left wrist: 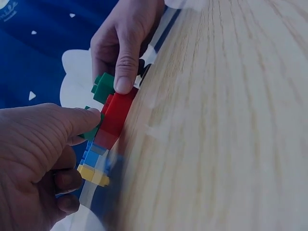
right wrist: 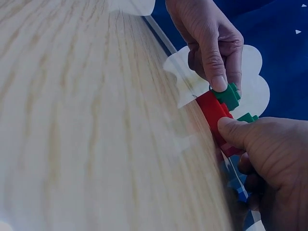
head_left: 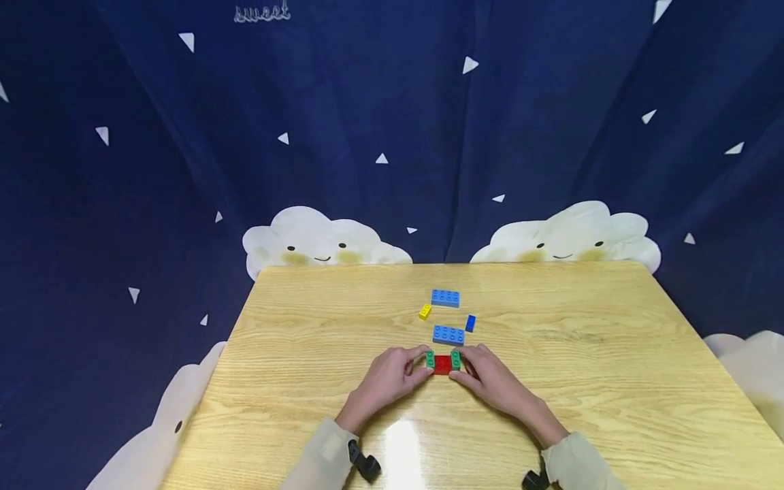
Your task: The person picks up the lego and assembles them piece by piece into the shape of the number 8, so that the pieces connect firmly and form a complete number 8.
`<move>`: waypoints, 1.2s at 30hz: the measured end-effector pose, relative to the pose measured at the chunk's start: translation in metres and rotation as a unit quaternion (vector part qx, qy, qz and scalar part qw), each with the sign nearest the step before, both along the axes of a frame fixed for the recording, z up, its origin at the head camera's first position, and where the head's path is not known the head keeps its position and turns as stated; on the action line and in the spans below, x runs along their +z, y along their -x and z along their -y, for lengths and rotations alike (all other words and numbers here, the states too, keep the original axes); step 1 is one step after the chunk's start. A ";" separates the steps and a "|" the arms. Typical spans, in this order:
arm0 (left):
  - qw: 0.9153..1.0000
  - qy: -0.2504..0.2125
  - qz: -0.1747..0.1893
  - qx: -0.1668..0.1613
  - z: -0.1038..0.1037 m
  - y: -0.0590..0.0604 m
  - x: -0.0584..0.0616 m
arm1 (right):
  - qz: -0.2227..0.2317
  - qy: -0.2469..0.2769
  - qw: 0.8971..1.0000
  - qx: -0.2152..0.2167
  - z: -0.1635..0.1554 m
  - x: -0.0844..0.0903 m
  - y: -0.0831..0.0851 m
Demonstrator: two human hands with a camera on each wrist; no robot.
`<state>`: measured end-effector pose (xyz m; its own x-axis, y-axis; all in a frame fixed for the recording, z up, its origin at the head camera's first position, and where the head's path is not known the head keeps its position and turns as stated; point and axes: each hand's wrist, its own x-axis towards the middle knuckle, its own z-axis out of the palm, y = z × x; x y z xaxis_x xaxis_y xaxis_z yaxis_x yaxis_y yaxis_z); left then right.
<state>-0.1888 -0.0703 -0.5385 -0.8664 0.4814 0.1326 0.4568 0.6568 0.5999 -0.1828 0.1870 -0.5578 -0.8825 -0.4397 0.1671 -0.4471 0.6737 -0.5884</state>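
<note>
A red brick (head_left: 442, 365) lies on the table in front of the person, with one small green brick (head_left: 430, 359) on its left end and another green brick (head_left: 456, 359) on its right end. My left hand (head_left: 393, 373) pinches the left green brick between thumb and fingers. From the other side, my right hand (head_left: 493, 376) grips the right green brick, its thumb (right wrist: 233, 131) overlapping the red brick's near side in the right wrist view. Studs of the green bricks show above the red one in both wrist views. The fingers behind the bricks are partly hidden.
Just beyond the hands lies a blue eight-stud brick (head_left: 448, 335). Farther back are a second blue brick (head_left: 445, 298), a small yellow brick (head_left: 425, 312) and a small dark blue brick (head_left: 470, 323). A dark blue curtain (head_left: 380, 122) hangs behind the wooden table (head_left: 294, 327).
</note>
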 end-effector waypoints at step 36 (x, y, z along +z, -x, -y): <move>0.998 -0.047 0.021 -0.027 -0.010 0.049 0.011 | -0.024 0.009 1.000 0.012 -0.004 -0.005 0.001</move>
<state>-0.2373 -0.0600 -0.5275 -0.8455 0.5143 0.1437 0.4632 0.5725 0.6765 -0.1837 0.1913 -0.5631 -0.8627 -0.4562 0.2180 -0.4908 0.6521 -0.5778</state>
